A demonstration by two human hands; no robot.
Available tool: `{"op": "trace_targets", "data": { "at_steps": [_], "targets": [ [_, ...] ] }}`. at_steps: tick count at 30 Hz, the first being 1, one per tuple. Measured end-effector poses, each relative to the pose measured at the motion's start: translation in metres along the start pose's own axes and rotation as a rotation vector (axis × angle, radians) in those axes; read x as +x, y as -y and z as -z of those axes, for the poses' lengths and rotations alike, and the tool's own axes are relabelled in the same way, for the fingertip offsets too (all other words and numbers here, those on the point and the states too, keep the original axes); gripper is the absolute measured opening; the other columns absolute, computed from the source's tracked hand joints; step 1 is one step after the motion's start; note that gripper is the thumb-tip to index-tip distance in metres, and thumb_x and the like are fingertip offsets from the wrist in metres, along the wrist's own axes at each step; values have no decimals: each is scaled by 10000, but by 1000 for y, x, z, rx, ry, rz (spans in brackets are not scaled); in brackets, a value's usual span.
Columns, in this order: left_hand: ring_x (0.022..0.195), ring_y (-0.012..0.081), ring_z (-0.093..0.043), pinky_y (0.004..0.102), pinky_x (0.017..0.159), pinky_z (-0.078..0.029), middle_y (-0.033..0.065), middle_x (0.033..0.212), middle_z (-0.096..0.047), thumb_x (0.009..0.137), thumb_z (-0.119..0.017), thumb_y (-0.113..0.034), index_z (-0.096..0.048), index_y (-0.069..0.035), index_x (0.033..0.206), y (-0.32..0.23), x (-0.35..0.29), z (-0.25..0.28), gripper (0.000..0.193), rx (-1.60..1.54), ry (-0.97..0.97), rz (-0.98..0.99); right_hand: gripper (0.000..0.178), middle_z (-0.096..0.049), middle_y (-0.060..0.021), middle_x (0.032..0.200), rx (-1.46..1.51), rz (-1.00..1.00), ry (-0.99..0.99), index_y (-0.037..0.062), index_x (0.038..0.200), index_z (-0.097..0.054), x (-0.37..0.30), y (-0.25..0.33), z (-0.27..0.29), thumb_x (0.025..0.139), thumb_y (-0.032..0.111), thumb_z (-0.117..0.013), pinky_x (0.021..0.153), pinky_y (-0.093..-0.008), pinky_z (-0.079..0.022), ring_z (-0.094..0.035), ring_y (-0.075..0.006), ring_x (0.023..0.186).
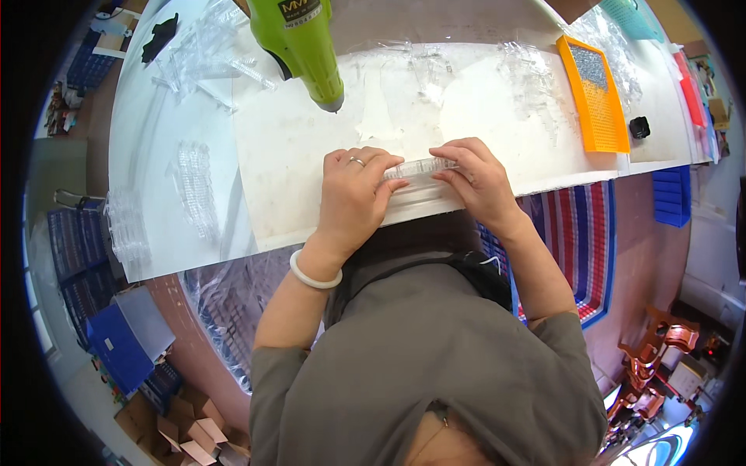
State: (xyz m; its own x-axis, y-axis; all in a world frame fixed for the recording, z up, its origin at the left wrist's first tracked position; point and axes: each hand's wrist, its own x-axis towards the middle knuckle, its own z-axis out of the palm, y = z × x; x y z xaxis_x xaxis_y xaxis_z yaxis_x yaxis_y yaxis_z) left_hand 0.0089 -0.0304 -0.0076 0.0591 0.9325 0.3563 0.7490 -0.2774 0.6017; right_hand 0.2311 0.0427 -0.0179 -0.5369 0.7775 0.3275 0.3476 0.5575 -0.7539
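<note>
Near the table's front edge, a clear ridged plastic strip [422,168] spans between my two hands. My left hand [359,180] pinches its left end between thumb and fingers. The strip's right end is gripped the same way by my right hand [474,175]. The fingers cover both ends of the strip. Beyond my hands, a green power screwdriver [309,54] points tip-down over the white work surface [303,147]; neither hand touches it.
Clear plastic strips lie in a stack [196,186] on the left, with a loose heap [203,54] farther back. An orange tray [604,116] of small metal pieces stands at the right, beside a small black part [639,127]. A blue bin [671,196] sits beyond the table's right front edge.
</note>
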Motion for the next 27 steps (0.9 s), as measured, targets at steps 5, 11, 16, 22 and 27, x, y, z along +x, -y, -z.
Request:
{"op": "trace_targets", "data": {
  "at_steps": [5, 11, 16, 22, 27],
  "targets": [
    [915, 210, -671, 438, 921, -407, 17, 959, -718, 820, -811, -142, -717, -113, 1013, -3, -3, -4, 217, 125, -104, -82, 348, -675, -99, 1025, -39, 17, 31, 48, 1118, -706, 2, 3, 0, 787, 5, -805, 798, -363, -542, -652, -280, 938],
    [925, 221, -662, 410, 927, -413, 27, 1000, -718, 792, -843, -134, -744, -126, 1070, -7, -2, 0, 296, 101, -131, -111, 280, -668, -59, 962, -285, 249, 44, 91, 1022, -710, 17, 28, 1, 762, 75, -813, 871, -403, -481, -634, -268, 980],
    [1010, 287, -682, 391, 920, -529, 97, 1059, -723, 770, -864, -75, -750, -65, 1143, -4, -3, 20, 390, -60, -130, 44, 269, -641, -77, 908, -210, 142, -22, 77, 998, -719, 15, 21, 8, 753, 62, -830, 806, -397, -500, -623, -288, 895],
    [1004, 306, -663, 396, 861, -544, 97, 1035, -723, 768, -863, -96, -757, -78, 1070, 4, -12, 25, 321, -175, -78, 102, 257, -636, -77, 898, -175, 108, 8, 79, 987, -723, 12, 21, 8, 754, 56, -831, 794, -390, -499, -620, -282, 878],
    [919, 289, -651, 402, 849, -518, 75, 974, -714, 756, -863, -85, -754, -86, 1036, 5, -15, 17, 300, -75, -148, 19, 271, -663, -45, 941, -277, 182, 34, 102, 1024, -715, 20, 28, 8, 776, 98, -824, 878, -396, -482, -633, -254, 928]
  ]
}}
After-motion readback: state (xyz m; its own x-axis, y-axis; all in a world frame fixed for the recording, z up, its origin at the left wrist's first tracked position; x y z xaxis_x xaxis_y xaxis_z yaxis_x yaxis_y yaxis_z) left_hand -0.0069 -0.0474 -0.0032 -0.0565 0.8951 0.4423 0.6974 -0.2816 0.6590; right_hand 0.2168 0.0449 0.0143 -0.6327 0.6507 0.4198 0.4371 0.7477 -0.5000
